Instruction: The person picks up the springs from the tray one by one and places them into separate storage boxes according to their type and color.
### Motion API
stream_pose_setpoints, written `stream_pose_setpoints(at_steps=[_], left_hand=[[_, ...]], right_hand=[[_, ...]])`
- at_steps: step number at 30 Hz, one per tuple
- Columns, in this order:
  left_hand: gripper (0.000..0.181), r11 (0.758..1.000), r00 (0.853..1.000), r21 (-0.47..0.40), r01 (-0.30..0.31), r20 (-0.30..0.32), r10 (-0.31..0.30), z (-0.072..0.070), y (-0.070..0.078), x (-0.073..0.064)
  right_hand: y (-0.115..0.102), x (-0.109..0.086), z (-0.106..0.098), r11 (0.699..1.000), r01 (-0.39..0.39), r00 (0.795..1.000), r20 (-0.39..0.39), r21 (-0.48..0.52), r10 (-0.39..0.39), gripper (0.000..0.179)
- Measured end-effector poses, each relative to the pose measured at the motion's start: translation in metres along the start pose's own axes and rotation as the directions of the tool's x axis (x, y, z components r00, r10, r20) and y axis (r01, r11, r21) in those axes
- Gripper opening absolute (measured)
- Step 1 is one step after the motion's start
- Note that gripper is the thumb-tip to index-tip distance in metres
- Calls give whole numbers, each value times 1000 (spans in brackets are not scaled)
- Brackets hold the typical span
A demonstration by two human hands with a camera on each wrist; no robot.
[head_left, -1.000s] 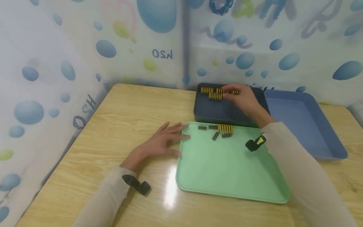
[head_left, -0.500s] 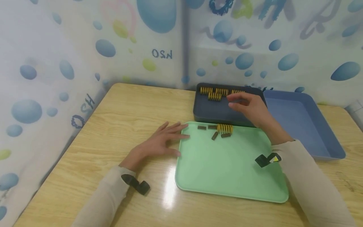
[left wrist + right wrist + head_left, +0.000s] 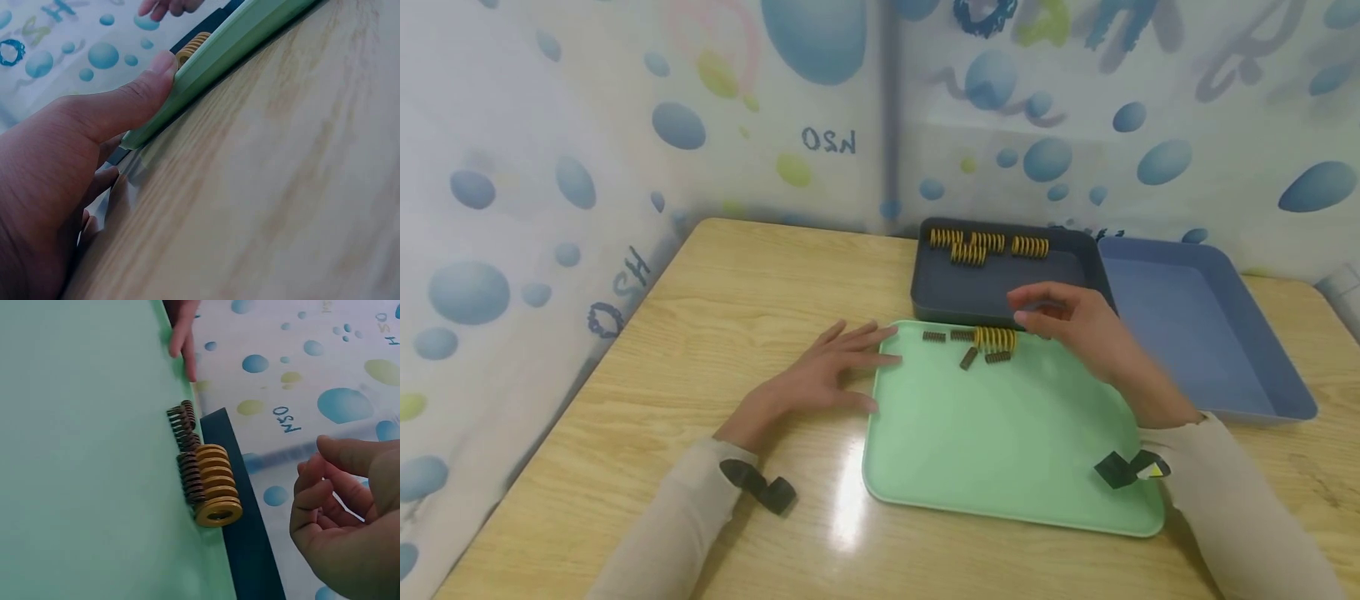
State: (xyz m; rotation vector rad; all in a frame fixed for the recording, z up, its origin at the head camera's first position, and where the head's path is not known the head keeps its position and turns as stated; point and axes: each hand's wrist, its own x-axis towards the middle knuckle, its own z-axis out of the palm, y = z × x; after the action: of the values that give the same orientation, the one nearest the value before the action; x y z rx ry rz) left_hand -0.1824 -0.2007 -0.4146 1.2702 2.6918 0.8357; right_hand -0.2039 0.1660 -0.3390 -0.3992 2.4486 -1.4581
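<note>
My left hand (image 3: pixel 823 371) rests at the left rim of the green tray (image 3: pixel 1000 442), fingers spread, with its thumb on the edge in the left wrist view. Above the back right of that tray hovers my right hand (image 3: pixel 1086 333), holding nothing, its fingers loosely bent. On the green tray lie a large yellow spring (image 3: pixel 996 340) and several small brown springs (image 3: pixel 969 358), bunched near the back edge. Several yellow springs (image 3: pixel 968 254) sit in the dark tray (image 3: pixel 955 296) behind it, one yellow spring (image 3: pixel 1030 247) a little apart to the right.
A blue tray (image 3: pixel 1195 333) stands at the right, beside the dark tray. Wooden tabletop (image 3: pixel 760 275) surrounds the trays. A wall (image 3: pixel 700 183) with printed bubbles rises along the back and left sides.
My right hand let go of a yellow spring in the dark tray and drew back toward the green tray. The left hand stayed in place.
</note>
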Motion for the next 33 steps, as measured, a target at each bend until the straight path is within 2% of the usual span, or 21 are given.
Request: stream_pose_setpoints(at_steps=[5,9,16,23,33], left_hand=[[66,1000,1000,6,-1,2,1,0,0,0],[66,1000,1000,13,-7,3,7,-1,0,0],[66,1000,1000,20,-18,-1,18,-2,-2,-2],[66,999,1000,13,-29,-5,29,-1,-3,-1],[66,1000,1000,0,-28,-3,28,1,-3,0]], right_hand=[[11,-8,2,998,61,996,62,-32,-59,40],[20,-10,2,995,89,993,78,-40,-86,36],[30,-9,6,996,72,990,123,-52,-65,34],[35,-8,9,992,90,983,170,-88,-74,32],[44,-11,12,992,104,980,180,-76,-89,26]])
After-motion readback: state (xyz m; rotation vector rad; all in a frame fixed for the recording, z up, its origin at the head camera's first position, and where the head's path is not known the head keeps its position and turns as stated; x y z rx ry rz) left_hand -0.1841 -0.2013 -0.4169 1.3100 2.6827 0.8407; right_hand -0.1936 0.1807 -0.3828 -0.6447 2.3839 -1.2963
